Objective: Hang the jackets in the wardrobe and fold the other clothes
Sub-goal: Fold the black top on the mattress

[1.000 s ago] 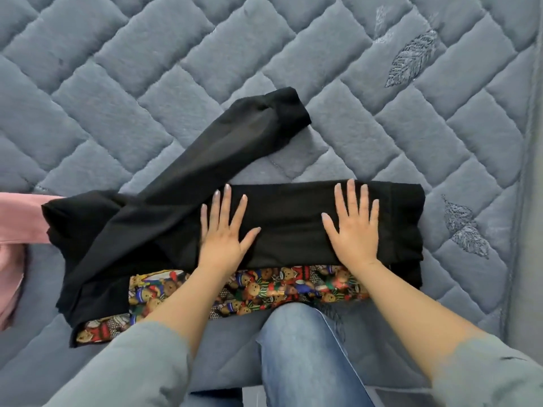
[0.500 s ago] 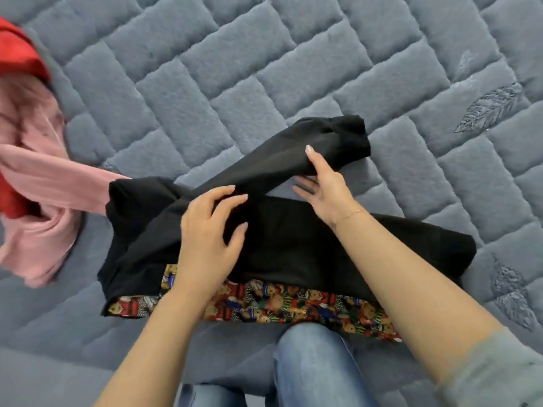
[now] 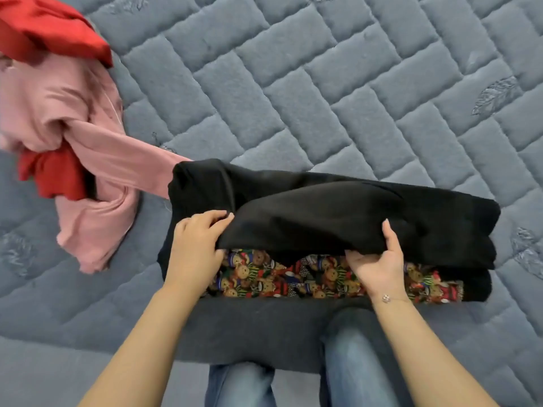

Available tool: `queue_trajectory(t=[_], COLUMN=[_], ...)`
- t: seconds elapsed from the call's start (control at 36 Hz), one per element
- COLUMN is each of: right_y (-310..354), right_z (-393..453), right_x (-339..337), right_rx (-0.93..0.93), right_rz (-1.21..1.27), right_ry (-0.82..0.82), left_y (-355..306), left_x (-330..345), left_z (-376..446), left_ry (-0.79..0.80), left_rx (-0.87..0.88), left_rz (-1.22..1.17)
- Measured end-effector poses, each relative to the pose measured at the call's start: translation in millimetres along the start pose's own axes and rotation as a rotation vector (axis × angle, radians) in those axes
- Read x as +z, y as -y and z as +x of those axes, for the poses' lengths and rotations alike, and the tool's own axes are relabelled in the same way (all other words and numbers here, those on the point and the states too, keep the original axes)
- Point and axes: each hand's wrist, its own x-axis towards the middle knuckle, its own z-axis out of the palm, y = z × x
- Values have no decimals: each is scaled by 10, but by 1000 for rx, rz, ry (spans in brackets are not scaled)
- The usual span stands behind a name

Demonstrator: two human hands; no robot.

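A black garment with a teddy-bear print panel lies across the quilted grey bed in front of my knees. Its black sleeve is folded over the body, running left to right. My left hand pinches the sleeve's near edge at the left. My right hand grips the same edge further right, fingers under the cloth and thumb on top. The print panel shows below the lifted edge.
A pink garment lies crumpled at the left, its sleeve reaching under the black garment's left end. Red clothes lie at the top left and under the pink one. My jeans-clad knees are at the bottom.
Both hands left the flat garment and took hold of the sleeve that stuck out to the back. The sleeve now lies folded across the body. The view has shifted left.
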Motion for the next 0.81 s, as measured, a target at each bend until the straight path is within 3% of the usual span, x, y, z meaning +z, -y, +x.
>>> queue_trajectory(t=[0.08, 0.17, 0.22, 0.28, 0.31, 0.36, 0.44, 0.5, 0.67, 0.81], right_y=[-191, -421, -595, -754, -825, -967, -1213, -1350, -1465, -1411], right_z=[-246, -429, -508, -535, -531, -484, -304, -149, 176, 239], right_x=[-188, -262, -265, -235, -215, -162, -105, -118, -217, -285], right_rx=[-35, -39, -33, -27, -27, -27, -60, -92, -134, -175], right_rz=[4, 18, 23, 25, 20, -25, -300, -489, -626, -682], right_ry=[-22, -44, -73, -92, -94, -100, -260, -379, -424, -381], left_y=[91, 205, 374, 558, 634, 788, 1020, 1110, 1034, 1194], left_x=[-118, -122, -122, -206, -281, -398, -429, -405, -202, -249], left_z=[-177, -361, -422, -400, -356, -210, 153, 439, 1007, 1077], left_ry=[32, 267, 447, 552, 544, 329, -114, -237, 27, -77], left_rx=[216, 324, 262, 72, -33, -182, -206, -174, -181, -186], left_rz=[-5, 10, -79, -327, -516, -776, -513, -355, -586, -676])
